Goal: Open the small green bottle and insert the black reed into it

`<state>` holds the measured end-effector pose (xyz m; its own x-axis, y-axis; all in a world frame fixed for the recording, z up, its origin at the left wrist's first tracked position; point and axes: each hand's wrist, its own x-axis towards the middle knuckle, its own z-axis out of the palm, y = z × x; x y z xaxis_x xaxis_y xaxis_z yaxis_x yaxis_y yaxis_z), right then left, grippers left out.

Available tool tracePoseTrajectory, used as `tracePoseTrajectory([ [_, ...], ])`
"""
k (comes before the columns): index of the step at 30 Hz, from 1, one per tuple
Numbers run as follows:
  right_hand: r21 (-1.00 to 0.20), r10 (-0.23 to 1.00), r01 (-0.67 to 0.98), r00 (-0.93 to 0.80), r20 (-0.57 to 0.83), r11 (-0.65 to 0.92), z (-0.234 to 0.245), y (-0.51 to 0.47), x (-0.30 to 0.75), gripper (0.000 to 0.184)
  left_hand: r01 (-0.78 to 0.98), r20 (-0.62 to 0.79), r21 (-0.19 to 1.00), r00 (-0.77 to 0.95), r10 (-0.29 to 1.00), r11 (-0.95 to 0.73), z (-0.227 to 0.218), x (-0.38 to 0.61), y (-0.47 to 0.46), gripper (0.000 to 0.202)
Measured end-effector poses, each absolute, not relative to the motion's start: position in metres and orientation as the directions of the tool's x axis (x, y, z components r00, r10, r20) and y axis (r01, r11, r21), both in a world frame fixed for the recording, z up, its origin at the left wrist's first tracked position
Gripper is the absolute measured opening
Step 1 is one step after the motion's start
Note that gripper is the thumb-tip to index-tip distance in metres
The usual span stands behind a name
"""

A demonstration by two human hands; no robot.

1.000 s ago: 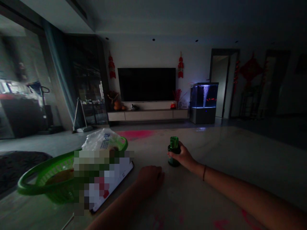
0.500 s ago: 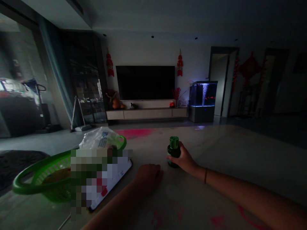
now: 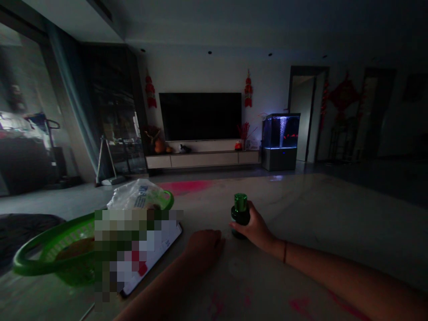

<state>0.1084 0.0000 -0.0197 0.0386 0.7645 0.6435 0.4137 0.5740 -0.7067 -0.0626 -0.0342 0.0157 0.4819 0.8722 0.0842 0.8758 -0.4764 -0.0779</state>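
Observation:
My right hand (image 3: 256, 227) is wrapped round a small dark green bottle (image 3: 240, 214) with a bright green cap, standing upright on the pale table (image 3: 317, 214). My left hand (image 3: 204, 246) rests on the table just left of the bottle, knuckles up and fingers curled under, with nothing visible in it. A thin band circles my right wrist. The room is dim.
A green plastic basket (image 3: 50, 249) holding a crumpled plastic bag (image 3: 135, 196) sits at the left, partly over a white card or tablet (image 3: 157, 249). Pink stains mark the tabletop. Beyond are a wall television (image 3: 199, 116), a low cabinet and a lit fish tank (image 3: 280, 140).
The view has drifted slightly right and down. My right hand and the bottle have shifted a little to the left, closer to my left hand.

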Motion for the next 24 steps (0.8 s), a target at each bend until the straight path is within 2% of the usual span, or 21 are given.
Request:
tracePoseTrajectory([
  [24, -0.636, 0.733, 0.493, -0.006, 0.680, 0.594, -0.017, -0.020, 0.107, 0.054, 0.877, 0.081, -0.031, 0.480, 0.873, -0.479, 0.020, -0.061, -0.036, 0.033],
])
